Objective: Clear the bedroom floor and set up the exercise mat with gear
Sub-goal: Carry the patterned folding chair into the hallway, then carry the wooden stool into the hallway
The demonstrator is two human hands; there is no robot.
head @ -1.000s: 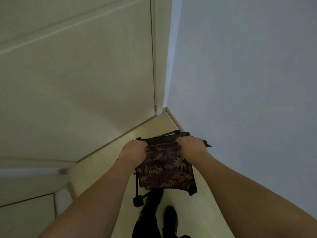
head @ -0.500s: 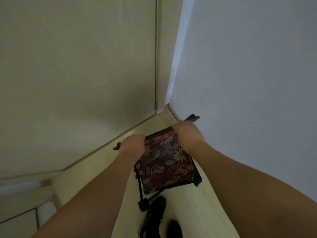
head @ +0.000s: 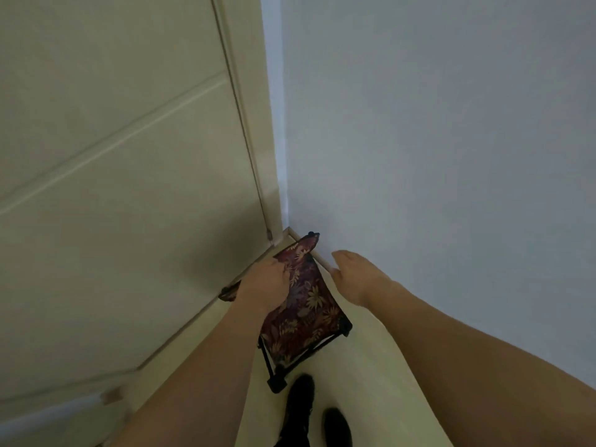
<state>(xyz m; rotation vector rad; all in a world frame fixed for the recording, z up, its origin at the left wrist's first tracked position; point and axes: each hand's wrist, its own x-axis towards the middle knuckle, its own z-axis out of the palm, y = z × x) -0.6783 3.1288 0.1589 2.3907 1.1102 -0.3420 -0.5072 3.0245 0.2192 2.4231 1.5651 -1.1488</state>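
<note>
A small folding stool (head: pixel 306 304) with a dark red leaf-patterned fabric seat and black frame stands in the floor corner between a door and a wall. Its far tip touches the wall by the skirting. My left hand (head: pixel 266 282) grips the stool's left upper edge, covering part of the fabric. My right hand (head: pixel 350 272) hovers just right of the stool, fingers loosely extended, holding nothing and close to the wall.
A cream panelled door (head: pixel 122 188) fills the left side; a pale blue-grey wall (head: pixel 435 156) fills the right. A skirting board (head: pixel 319 258) runs along the wall. My feet in black footwear (head: pixel 303 404) stand on the pale floor just behind the stool.
The stool has moved deeper into the corner against the wall. My right hand has let go of its upper edge and pulled away to the right; my left hand keeps its hold.
</note>
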